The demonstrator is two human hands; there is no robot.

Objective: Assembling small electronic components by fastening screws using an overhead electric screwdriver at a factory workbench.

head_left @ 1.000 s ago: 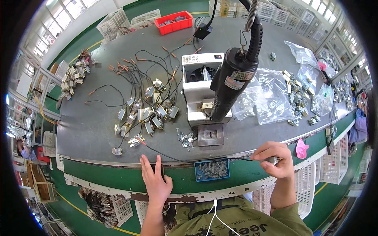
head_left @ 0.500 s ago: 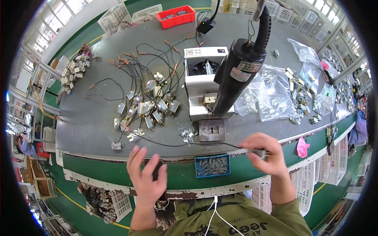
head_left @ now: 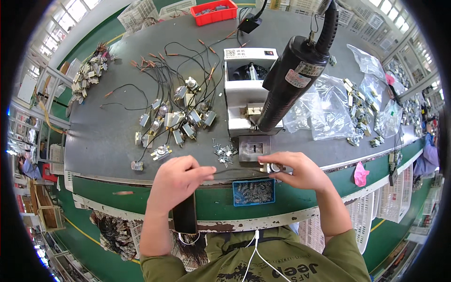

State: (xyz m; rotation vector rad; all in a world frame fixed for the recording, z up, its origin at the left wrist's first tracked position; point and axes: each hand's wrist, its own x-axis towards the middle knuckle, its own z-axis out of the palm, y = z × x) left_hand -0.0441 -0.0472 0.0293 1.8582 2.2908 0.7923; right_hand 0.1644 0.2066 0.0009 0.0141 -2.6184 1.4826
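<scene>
My right hand (head_left: 300, 171) grips a small thermostat (head_left: 271, 168) with a metal body, just in front of the square metal block (head_left: 254, 148). From it a thin black lead (head_left: 239, 170) runs left to my left hand (head_left: 177, 182), whose fingers are pinched on it. A blurred copper-coloured tip (head_left: 123, 192) shows left of that wrist. Loose screws (head_left: 225, 154) lie beyond and between the hands. Below the right hand is a blue tray (head_left: 254, 204) of small springs. More thermostats (head_left: 178, 124) with black leads are heaped on the left of the table.
A black power screwdriver (head_left: 293, 84) hangs before the white test machine (head_left: 246, 96). Plastic bags (head_left: 329, 113) and loose metal parts (head_left: 359, 117) lie to the right. A red bin (head_left: 214, 18) stands far back. A dark phone-like slab (head_left: 185, 216) lies by my left forearm.
My right hand has brought the thermostat left, close to the metal block. My left hand has gone from spread fingers to pinching the lead, and has moved up and right.
</scene>
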